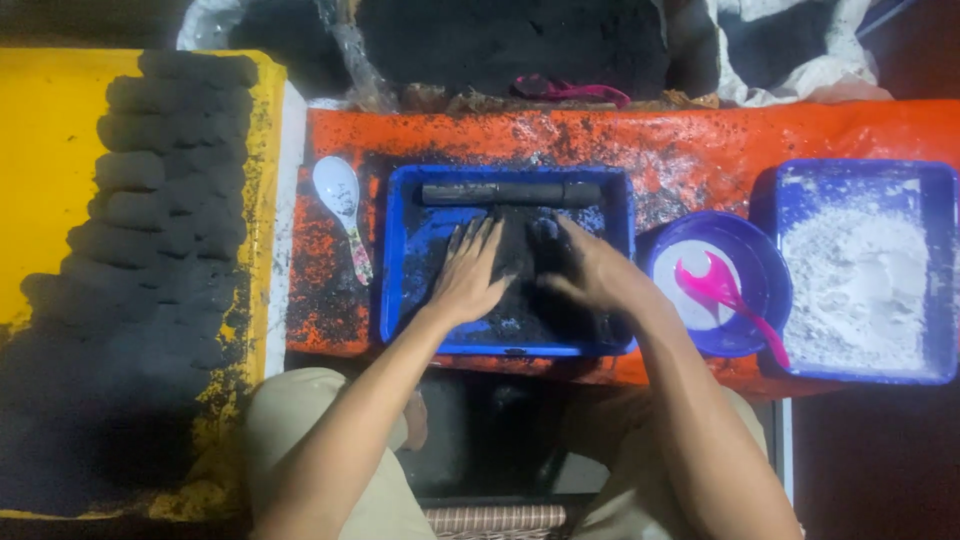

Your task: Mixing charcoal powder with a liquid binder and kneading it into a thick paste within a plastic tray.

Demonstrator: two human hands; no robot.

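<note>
A blue tray (405,260) sits on an orange-covered table and holds a mass of black paste (530,290). My left hand (468,275) lies flat on the paste, fingers spread and blackened. My right hand (590,270) presses on the paste beside it, fingers also smeared black. A black rolled cylinder (510,193) lies along the tray's far side, apart from both hands.
A white spoon (340,205) lies left of the tray. Right of it stand a purple bowl (752,250) with a pink spoon (725,295) and a blue tray of white powder (860,275). Rows of black cylinders (160,200) rest on a yellow sheet at left.
</note>
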